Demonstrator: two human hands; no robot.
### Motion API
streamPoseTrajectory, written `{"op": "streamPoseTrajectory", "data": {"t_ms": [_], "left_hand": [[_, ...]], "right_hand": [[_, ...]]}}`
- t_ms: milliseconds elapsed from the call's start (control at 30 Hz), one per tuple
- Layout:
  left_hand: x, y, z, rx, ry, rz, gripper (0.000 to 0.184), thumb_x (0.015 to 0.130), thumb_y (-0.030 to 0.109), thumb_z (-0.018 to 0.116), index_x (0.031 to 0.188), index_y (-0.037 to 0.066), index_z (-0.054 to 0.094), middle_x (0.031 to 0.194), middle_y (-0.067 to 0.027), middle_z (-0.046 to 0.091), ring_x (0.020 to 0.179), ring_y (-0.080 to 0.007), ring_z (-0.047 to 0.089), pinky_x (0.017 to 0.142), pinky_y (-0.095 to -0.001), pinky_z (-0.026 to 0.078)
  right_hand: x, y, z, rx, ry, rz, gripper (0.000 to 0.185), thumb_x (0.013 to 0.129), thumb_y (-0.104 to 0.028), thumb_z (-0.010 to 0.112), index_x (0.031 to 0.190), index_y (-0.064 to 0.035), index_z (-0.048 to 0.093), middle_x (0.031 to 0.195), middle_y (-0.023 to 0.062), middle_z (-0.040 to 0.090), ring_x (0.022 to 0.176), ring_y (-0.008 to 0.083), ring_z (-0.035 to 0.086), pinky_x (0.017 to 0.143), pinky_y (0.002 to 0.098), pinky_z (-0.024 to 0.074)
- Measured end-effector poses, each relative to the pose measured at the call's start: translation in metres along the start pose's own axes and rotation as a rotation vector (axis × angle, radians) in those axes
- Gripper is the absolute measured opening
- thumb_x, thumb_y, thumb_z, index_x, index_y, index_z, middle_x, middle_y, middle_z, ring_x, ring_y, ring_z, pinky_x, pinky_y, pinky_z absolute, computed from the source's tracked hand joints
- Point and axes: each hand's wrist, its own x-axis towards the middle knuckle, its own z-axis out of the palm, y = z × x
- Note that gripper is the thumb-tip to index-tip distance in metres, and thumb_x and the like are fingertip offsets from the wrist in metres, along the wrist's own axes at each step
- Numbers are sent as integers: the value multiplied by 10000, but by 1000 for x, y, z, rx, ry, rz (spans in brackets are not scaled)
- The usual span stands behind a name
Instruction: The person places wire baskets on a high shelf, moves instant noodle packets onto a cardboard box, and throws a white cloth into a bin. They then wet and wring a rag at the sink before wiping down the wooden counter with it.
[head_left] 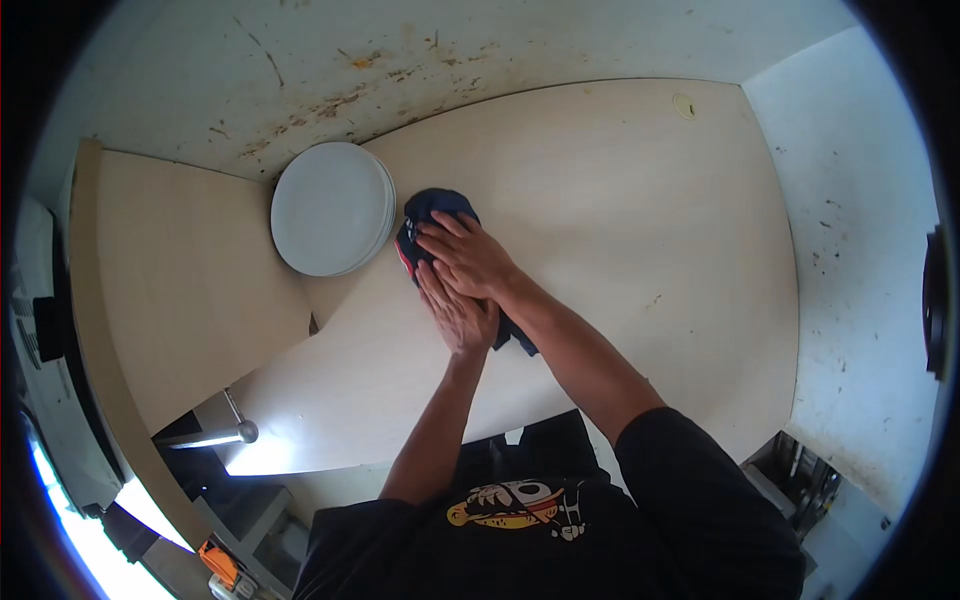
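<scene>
A dark navy cloth point(440, 202) with a red and white edge and some small white marks lies bunched on the pale wooden tabletop point(640, 220). Both of my hands press down on it. My right hand point(468, 258) lies flat over the cloth's upper part, its fingers stretched out toward the left. Just below and touching it, my left hand point(458, 312) is also flat, with its fingers pointing up and partly tucked against the right hand. A tail of the cloth sticks out under my wrists.
A stack of white plates point(330, 210) stands left of the cloth, near the stained back wall point(400, 50). A wooden panel point(190, 270) rises on the left. A spotted white wall point(850, 230) borders the right side. A round yellowish disc point(684, 106) sits in the far right corner.
</scene>
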Motion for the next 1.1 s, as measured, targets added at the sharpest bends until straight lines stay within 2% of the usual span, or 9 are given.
{"op": "streamPoseTrajectory", "data": {"t_ms": [100, 200, 433, 700, 800, 967, 1100], "left_hand": [[35, 6, 14, 49, 55, 15, 915, 839, 405, 578, 1484, -45, 111, 1507, -329, 134, 1409, -458, 164, 1102, -577, 197], [66, 16, 31, 104, 119, 35, 878, 861, 438, 542, 1473, -56, 151, 1488, -328, 185, 1397, -445, 206, 1092, -564, 231], [131, 37, 56, 66, 100, 202, 842, 845, 525, 514, 1381, -98, 332, 1391, -332, 336, 1300, -457, 350, 1056, -534, 301], [192, 104, 94, -52, -42, 400, 770, 730, 345, 662, 1322, -84, 421, 1349, -313, 402, 1253, -432, 406, 1050, -497, 325], [209, 124, 106, -109, -102, 482, 765, 688, 292, 693, 1316, -62, 437, 1351, -285, 416, 1244, -419, 421, 1054, -481, 333], [216, 139, 117, -236, -259, 600, 757, 643, 228, 705, 1313, -19, 454, 1381, -215, 420, 1288, -351, 403, 1106, -455, 293], [205, 141, 121, -368, -451, 672, 678, 637, 156, 691, 1275, 16, 511, 1388, -151, 452, 1298, -318, 413, 1130, -450, 280]], "right_hand": [[23, 32, 0, -18, -4, -16, 454, 921, -318, 476, 1328, -118, 512, 1428, 32, 457, 1369, 261, 308, 1103, 443, 278], [40, 61, -4, -4, 38, -17, 434, 913, -302, 484, 1304, -120, 534, 1410, 44, 473, 1356, 266, 333, 1087, 450, 299], [47, 125, -19, -43, 161, 165, 407, 906, -261, 477, 1279, -108, 535, 1372, 63, 498, 1331, 280, 371, 1051, 479, 337], [17, 213, -49, -197, 306, 404, 400, 865, -291, 505, 1212, -108, 581, 1346, 65, 519, 1314, 284, 390, 1003, 511, 353], [2, 235, -59, -273, 303, 531, 391, 872, -266, 497, 1220, -100, 566, 1327, 69, 527, 1277, 295, 420, 963, 490, 379], [-30, 237, -77, -361, 377, 714, 402, 852, -279, 521, 1198, -79, 563, 1270, 86, 547, 1204, 319, 449, 895, 486, 391], [-72, 218, -95, -404, 304, 786, 430, 818, -267, 567, 1172, -24, 559, 1177, 127, 568, 1059, 323, 498, 822, 456, 396]]}}
